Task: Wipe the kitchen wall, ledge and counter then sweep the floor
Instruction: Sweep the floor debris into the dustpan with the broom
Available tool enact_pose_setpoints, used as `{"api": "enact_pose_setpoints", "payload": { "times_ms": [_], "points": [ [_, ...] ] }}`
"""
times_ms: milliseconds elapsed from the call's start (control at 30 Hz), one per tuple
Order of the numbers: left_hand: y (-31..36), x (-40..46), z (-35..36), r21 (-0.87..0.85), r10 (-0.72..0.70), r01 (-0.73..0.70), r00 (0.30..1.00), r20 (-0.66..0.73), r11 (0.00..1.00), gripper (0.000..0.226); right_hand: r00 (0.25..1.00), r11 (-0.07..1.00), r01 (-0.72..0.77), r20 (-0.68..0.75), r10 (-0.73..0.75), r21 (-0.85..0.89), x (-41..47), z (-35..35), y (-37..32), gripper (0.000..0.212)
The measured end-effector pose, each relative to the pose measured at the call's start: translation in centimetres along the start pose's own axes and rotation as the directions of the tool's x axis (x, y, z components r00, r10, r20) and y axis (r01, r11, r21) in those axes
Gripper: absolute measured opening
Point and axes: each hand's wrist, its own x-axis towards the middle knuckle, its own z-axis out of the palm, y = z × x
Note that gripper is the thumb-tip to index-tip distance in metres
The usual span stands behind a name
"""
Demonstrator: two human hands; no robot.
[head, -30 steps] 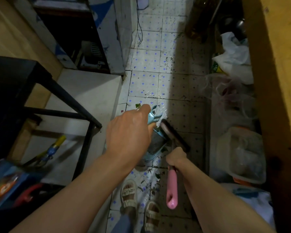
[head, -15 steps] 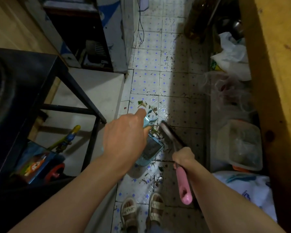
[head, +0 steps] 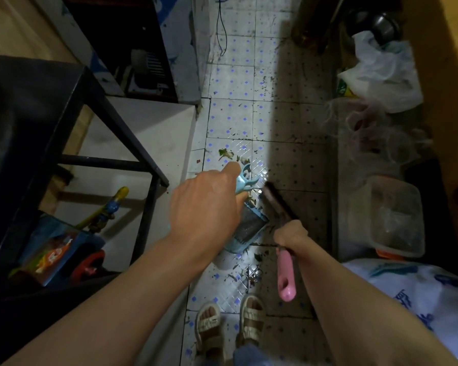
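White floor tiles [head: 230,120] with blue dots run down a narrow kitchen aisle, half in shadow. Left hand [head: 205,207] curls round the handle of a blue dustpan [head: 249,225], thumb along its top; the pan's mouth rests on the tiles just right of that grip. Right hand [head: 291,233] grips a pink-handled brush [head: 285,273], whose dark head lies against the pan's mouth just beyond the knuckles. Leaf scraps [head: 226,153] lie on the tiles just past the left thumb, with more bits below the pan, near two sandalled feet [head: 230,323]. A black stand [head: 117,122] rises left of the left hand. Plastic bags [head: 384,72] and a clear tub [head: 397,217] sit right of the brush.
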Motion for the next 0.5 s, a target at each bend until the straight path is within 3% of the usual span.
{"api": "enact_pose_setpoints", "payload": {
  "times_ms": [233,500],
  "points": [
    [-0.8,-1.5,-2.0,-0.01,-0.006,0.006,1.0,0.025,1.0,0.027,0.999,0.999,0.008,0.051,-0.007,-0.031,-3.3,0.0,0.0,0.032],
    [-3.2,-2.0,-5.5,-0.014,-0.073,0.073,0.997,-0.014,0.997,0.025,0.995,0.992,0.104,0.018,-0.103,-0.078,-6.3,-0.8,-3.3,0.028]
  ]
}}
